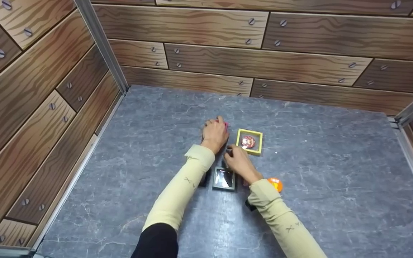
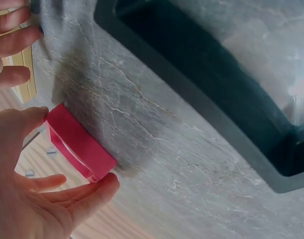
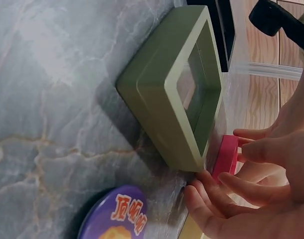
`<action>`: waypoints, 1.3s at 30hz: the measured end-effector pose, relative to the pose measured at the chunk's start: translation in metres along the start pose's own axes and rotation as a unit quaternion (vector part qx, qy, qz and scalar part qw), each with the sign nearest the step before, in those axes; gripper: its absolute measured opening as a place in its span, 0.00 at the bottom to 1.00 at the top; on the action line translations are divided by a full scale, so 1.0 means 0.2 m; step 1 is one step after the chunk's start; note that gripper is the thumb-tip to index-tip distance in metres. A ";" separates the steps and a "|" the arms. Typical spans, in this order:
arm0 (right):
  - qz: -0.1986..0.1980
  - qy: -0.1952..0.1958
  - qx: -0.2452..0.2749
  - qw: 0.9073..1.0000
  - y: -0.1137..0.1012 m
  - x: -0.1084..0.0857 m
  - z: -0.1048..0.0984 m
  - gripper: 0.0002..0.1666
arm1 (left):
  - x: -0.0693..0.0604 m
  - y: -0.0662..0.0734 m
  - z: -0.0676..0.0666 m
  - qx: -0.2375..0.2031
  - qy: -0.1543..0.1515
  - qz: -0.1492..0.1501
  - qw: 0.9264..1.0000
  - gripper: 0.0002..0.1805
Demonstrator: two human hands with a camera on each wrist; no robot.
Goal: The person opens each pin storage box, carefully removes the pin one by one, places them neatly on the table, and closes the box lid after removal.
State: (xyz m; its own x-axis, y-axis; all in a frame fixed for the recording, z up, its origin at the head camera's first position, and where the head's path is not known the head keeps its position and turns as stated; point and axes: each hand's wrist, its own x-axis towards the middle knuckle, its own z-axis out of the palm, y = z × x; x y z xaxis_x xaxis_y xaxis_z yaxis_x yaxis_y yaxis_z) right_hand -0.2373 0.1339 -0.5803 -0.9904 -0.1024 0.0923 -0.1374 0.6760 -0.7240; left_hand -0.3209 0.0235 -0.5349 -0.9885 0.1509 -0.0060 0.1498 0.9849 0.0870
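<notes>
Left hand (image 1: pixel 215 132) pinches the pink piece (image 2: pixel 79 139) by its ends, thumb against fingertips; piece is at 12 o'clock from the green frame (image 3: pixel 152 109) in the head view, unclear whether it touches the grey surface (image 1: pixel 317 172). Right hand (image 1: pixel 240 161) has fingers loosely bent, thumb apart from them in the right wrist view; a dark bit shows by its fingertips, can't tell if held. Risks, my guess: pink piece could pivot or slip out, since only its ends are gripped; right fingers could nudge the green frame, being right by its corner; right forearm could sweep the orange disc (image 1: pixel 275 184) at 3 o'clock, being just beside it; hands could bump, working close together. Counts: two hands, one pink piece, one green frame, one yellow frame (image 1: pixel 261 143) at 1 o'clock with one red disc (image 1: pixel 248 142) inside its border, one orange disc, one purple disc (image 3: pixel 117 219) with lettering, one black frame (image 3: pixel 223 30) at 9 o'clock, one black object (image 1: pixel 250 205) at 5 o'clock, mostly hidden by the sleeve, can't identify.
</notes>
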 end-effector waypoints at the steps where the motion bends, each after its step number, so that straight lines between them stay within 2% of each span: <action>1: 0.008 -0.005 0.005 1.000 -0.04 -0.01 -0.02 0.25 | 0.00 0.00 0.00 -0.001 0.001 0.001 1.000 0.41; 4: 0.029 -0.016 0.014 0.999 -0.09 -0.01 -0.06 0.24 | -0.01 -0.01 0.00 -0.003 0.002 0.003 1.000 0.40; 11: 0.036 -0.011 0.008 0.999 0.01 0.04 -0.04 0.16 | -0.04 -0.01 -0.01 -0.028 -0.006 0.012 1.000 0.44; 14: 0.035 -0.022 0.012 0.999 -0.06 0.01 -0.09 0.17 | -0.05 -0.01 0.00 -0.042 -0.008 0.015 0.999 0.45; 19: 0.057 -0.045 0.009 0.997 -0.17 -0.02 -0.14 0.21 | -0.09 -0.05 0.00 -0.064 -0.013 0.022 0.998 0.45; 22: 0.068 -0.052 -0.001 0.996 -0.19 -0.02 -0.15 0.22 | -0.12 -0.08 -0.01 -0.073 -0.012 0.035 0.997 0.46; 28: 0.072 -0.065 0.003 0.995 -0.19 -0.01 -0.16 0.29 | -0.21 -0.12 -0.02 -0.086 0.011 0.073 0.994 0.45; 33: 0.078 -0.074 0.011 0.994 -0.18 0.00 -0.18 0.28 | -0.28 -0.14 -0.03 -0.102 0.026 0.105 0.989 0.41; 39: 0.099 -0.081 0.030 0.991 -0.16 0.02 -0.18 0.30 | -0.31 -0.16 -0.04 -0.115 0.033 0.114 0.986 0.41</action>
State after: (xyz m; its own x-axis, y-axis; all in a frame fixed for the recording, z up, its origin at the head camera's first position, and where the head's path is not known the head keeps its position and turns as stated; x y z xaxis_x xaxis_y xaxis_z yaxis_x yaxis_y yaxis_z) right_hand -0.2365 0.1373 -0.5319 -0.9824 -0.0903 -0.1636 0.0662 0.6505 -0.7566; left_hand -0.2644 -0.0179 -0.5302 -0.9298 0.3533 0.1030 0.3677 0.8797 0.3016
